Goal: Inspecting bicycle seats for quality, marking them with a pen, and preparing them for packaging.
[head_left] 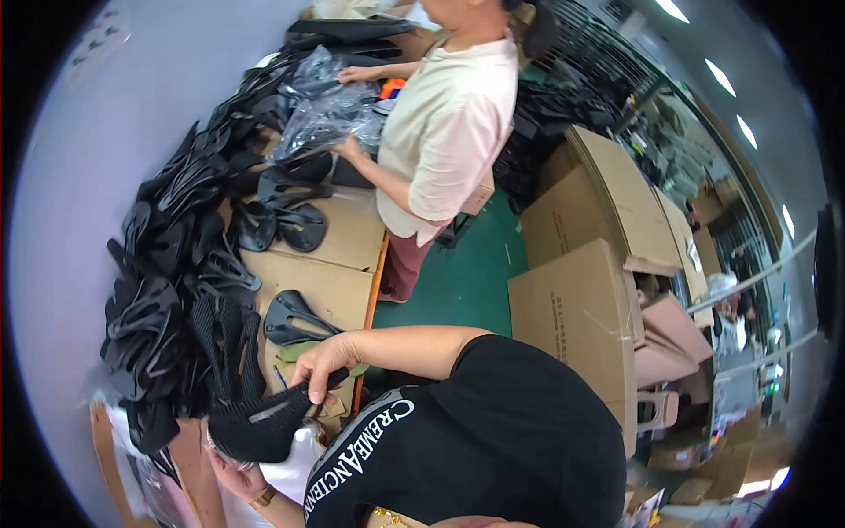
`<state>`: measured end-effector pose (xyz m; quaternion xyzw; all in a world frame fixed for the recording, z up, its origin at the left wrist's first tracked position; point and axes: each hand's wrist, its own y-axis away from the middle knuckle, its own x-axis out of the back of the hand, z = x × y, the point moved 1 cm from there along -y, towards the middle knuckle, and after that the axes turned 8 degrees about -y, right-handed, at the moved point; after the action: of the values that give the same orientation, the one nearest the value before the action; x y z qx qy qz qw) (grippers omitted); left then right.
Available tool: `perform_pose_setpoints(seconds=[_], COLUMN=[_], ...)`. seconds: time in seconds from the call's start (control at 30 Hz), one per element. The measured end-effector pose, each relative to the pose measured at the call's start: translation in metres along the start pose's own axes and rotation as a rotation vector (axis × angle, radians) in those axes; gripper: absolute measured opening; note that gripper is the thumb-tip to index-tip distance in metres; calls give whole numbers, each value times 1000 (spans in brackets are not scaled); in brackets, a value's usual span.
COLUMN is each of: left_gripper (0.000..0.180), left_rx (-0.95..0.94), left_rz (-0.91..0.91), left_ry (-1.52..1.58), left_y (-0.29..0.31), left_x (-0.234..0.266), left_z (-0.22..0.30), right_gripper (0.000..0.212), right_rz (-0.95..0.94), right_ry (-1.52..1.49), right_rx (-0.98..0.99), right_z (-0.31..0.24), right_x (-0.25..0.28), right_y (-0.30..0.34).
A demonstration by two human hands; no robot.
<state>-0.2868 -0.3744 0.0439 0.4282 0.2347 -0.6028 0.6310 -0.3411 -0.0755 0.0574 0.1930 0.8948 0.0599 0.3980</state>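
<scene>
A black bicycle saddle (pixel 264 424) with a honeycomb-textured top is held in front of my body. My right hand (pixel 327 359) pinches it near its narrow end. My left hand (pixel 238 475), with a watch on the wrist, grips its wide end from below; some of the fingers are hidden behind it. Just beyond lies another textured black saddle (pixel 224 348) with a long central slot. A smooth black saddle (pixel 295 319) rests on the cardboard-covered table (pixel 339 286) near my right hand, next to a green item (pixel 289 354).
Black saddles (pixel 163 238) are heaped along the table's left side. Farther up, a co-worker (pixel 453 132) in a cream shirt handles clear plastic bags (pixel 321 119). Large cardboard boxes (pixel 572 326) stand on the green floor (pixel 471 264) to the right. An open carton (pixel 189 466) is at lower left.
</scene>
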Motion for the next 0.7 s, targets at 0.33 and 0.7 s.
perform_pose_setpoints(seconds=[0.33, 0.7], left_gripper=[19, 18], left_rx=[-407, -331], left_rz=[-254, -231], left_ry=[-1504, -1409], left_y=[-38, -39], left_x=[-85, -117], left_z=[-14, -84], right_gripper=[45, 69], right_rz=[557, 961], right_ry=[384, 620], right_rx=[113, 226], right_z=[-8, 4], right_x=[-3, -3], right_y=[41, 18])
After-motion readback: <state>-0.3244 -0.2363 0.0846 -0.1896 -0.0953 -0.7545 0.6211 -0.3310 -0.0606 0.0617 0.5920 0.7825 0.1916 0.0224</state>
